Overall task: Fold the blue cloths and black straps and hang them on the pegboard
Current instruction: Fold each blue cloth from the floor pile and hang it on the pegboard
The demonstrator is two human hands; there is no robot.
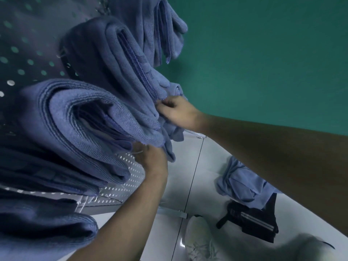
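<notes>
Cloths [84, 117], blue and ribbed, hang folded in thick rolls on the pegboard [124, 178]. Right hand [177, 113] pinches a hanging cloth's edge; left hand [150, 157] curls under it, grip unclear. More cloth [243, 183] and black straps [252, 221] lie on the floor [188, 166].

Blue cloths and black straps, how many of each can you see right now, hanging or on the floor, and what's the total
Blue cloths hanging on the pegboard: 5
Blue cloths on the floor: 1
Black straps on the floor: 1 bundle
Total: 7
</notes>
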